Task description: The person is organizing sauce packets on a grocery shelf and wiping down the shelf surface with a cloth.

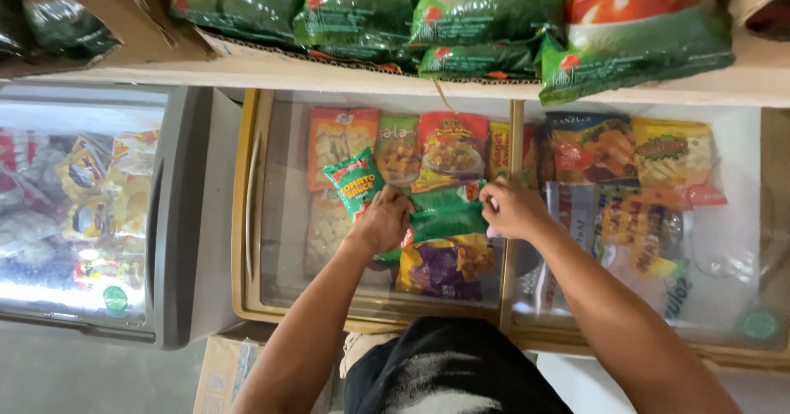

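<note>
Head view, both hands gripping green packets

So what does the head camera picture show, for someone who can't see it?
Two bare hands, left hand and right hand, grip green packets over an open chest freezer full of colourful frozen-food bags. Tomato-printed green bags lie on the shelf above.

A chest freezer stood at the centre, its glass lid over rows of frozen food packets. On that lid, a stack of flat sauce pouches lay between the left hand at nine o'clock and the right hand at three o'clock. One pouch sat tilted at ten o'clock of the left hand. A second freezer stood at nine o'clock. At twelve o'clock, a shelf carried larger bags overhanging its edge.
</note>
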